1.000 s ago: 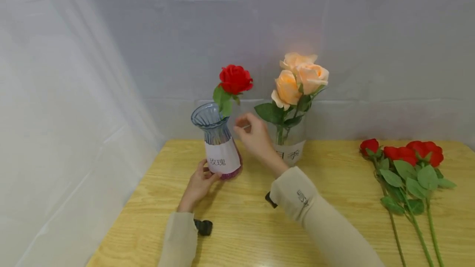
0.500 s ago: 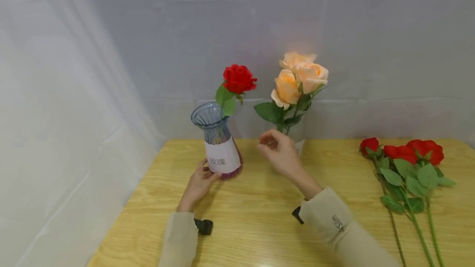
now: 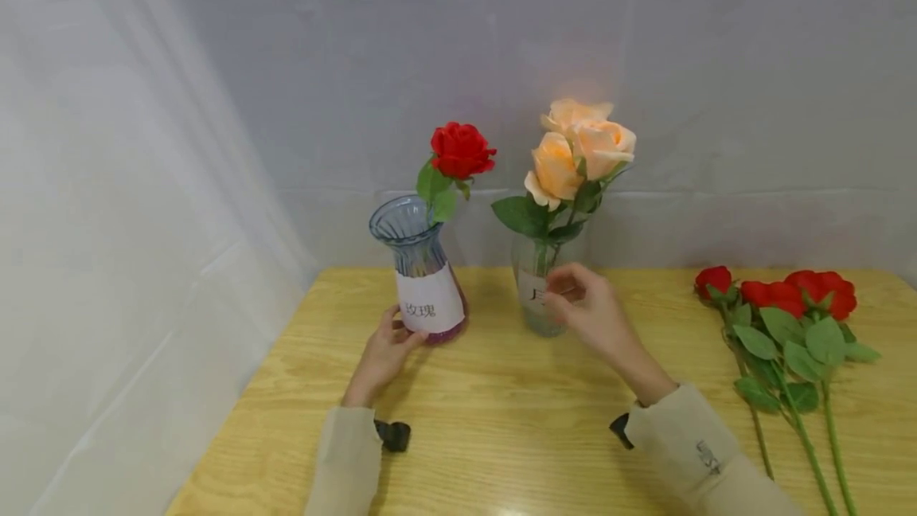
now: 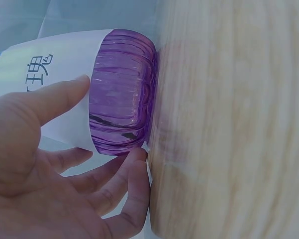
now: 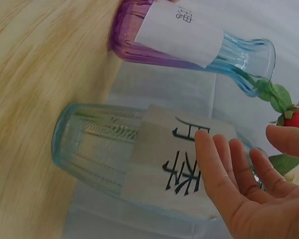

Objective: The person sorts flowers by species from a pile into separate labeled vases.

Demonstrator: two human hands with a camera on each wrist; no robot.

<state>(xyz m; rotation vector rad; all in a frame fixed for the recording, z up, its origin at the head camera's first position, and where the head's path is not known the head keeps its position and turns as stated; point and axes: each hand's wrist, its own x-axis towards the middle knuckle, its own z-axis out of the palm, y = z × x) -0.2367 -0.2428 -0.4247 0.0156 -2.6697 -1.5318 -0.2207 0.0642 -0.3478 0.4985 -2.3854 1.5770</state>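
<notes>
Blue-and-purple vase [image 3: 419, 263]: we see it standing on the left, far part of the tabletop [image 3: 494, 452], blue at its flared rim and purple at its base.
Paper label [image 3: 433, 299]: white with dark characters, it covers the front of this vase's middle.
Red rose [image 3: 462, 151]: it stands in the same vase, leaning right over the rim, green leaves below the bloom.
Left hand [image 3: 383, 361]: we see it grasping the vase low down, thumb on the label, other fingers about the base.
Right hand [image 3: 591, 313]: released and holding nothing, fingers loosely bent, in front of the clear vase [image 3: 542, 320]; whether it touches that vase, we cannot tell.
Peach roses [image 3: 580, 148]: three blooms rise from the clear vase, which stands near the first vase, on its right.
Loose red roses [image 3: 798, 295]: we find these lying at the right, blooms far, stems pointing near.
Sleeves [image 3: 347, 452]: beige, with dark bands [image 3: 392, 435] at both wrists.
Pale sheeting [image 3: 358, 86]: creased, it hangs behind the far edge and along the left.
</notes>
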